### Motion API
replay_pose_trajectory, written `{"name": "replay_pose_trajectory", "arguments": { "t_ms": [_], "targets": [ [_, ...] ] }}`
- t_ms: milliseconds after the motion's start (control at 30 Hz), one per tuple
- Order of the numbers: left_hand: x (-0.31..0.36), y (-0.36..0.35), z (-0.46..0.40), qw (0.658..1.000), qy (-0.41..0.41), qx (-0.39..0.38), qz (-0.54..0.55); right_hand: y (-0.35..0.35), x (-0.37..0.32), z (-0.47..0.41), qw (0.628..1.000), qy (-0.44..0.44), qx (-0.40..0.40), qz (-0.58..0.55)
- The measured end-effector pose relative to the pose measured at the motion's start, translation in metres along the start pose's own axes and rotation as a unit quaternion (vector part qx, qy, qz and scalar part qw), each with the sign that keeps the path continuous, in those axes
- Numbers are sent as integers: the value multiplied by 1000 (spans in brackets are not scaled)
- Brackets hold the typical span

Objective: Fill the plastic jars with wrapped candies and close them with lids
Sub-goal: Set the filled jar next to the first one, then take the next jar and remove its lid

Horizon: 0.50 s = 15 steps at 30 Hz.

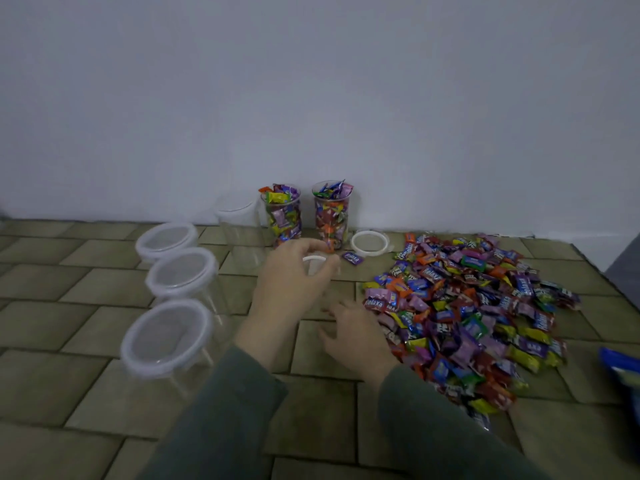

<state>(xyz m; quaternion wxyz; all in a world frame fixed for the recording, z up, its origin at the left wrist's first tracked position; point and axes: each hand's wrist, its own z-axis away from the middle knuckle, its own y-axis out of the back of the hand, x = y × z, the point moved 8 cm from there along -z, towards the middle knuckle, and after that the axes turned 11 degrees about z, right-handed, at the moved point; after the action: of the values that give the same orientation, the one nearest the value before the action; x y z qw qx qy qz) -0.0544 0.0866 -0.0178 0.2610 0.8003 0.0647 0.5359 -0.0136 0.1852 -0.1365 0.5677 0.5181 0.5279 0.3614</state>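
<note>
Gripping the rim of a clear plastic jar (pixel 320 271), the left hand (pixel 294 271) curls its fingers and thumb around the jar's white-edged mouth; the jar stands on the tiled surface (pixel 86 403) between the two forearms, and its body is so transparent and blurred that its contents cannot be told. The right hand (pixel 356 336) lies at the near left edge of the candy pile (pixel 471 317), fingers spread apart and loosely bent over the wrappers (whether any candy is actually pinched cannot be told through the blur). The pile of wrapped candies, purple, red, orange, yellow and blue, covers the right part of the surface.

By the wall (pixel 311 98) stand two uncapped jars heaped with candies, the left filled jar (pixel 281 216) and the right filled jar (pixel 331 213), near each other but apart. Just left of them stands an empty open jar (pixel 239 223). A loose white lid (pixel 370 242) lies flat just right of the right filled jar, and a single purple candy (pixel 353 258) lies between that lid and the left hand.

On the left, three lidded jars stand in a row running toward the camera: the far one (pixel 167 239), the middle one (pixel 181 271) and the near one (pixel 166 337). A blue object (pixel 621 367) shows at the right edge. Both arms wear grey-green sleeves (pixel 221 420).
</note>
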Motion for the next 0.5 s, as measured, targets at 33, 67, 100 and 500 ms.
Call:
{"name": "replay_pose_trajectory", "arguments": {
  "t_ms": [33, 67, 100, 500],
  "targets": [
    [3, 10, 8, 999, -8, 2, -32, -7, -6, 6, 1000, 14, -10, 21],
    [4, 21, 17, 997, -14, 8, -71, -16, -14, 12, 999, 25, -24, 38],
    [5, 31, 24, 993, -16, 15, -115, -23, -17, 16, 998, 30, -35, 48],
    [-64, 117, 89, 925, 233, 78, -288, -62, -26, 40, 991, 51, -97, 73]
  ]
}}
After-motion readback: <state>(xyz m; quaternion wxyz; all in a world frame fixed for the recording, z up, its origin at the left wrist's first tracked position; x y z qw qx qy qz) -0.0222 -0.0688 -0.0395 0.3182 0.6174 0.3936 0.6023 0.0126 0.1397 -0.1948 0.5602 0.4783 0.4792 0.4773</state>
